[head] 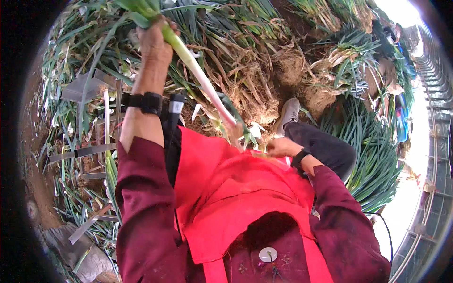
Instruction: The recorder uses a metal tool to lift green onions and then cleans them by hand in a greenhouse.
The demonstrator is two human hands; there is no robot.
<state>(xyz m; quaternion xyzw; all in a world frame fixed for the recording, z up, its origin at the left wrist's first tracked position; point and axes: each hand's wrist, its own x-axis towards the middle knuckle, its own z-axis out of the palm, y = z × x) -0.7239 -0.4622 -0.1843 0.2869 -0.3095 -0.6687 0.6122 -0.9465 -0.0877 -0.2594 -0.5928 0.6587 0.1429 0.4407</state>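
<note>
My left hand (pixel 154 33), raised at the upper left, is closed around a long leek or large green onion (pixel 198 74) just below its green leaves. The white shaft slants down to the right, and its blurred root end lies over the red apron (pixel 244 184). Near that root end, at the apron's top edge, is my right hand (pixel 283 146), with its fingers bent over pale leaf or root scraps; what it grips is hard to make out. Straps with dark devices are on both wrists.
Heaps of the same leafy vegetables (pixel 247 85), with dry leaves and roots, lie ahead. A green-leaved bundle (pixel 371 155) is at the right beside my bent leg (pixel 318 145). On the left stands a frame with metal strips (pixel 95 150) among loose leaves.
</note>
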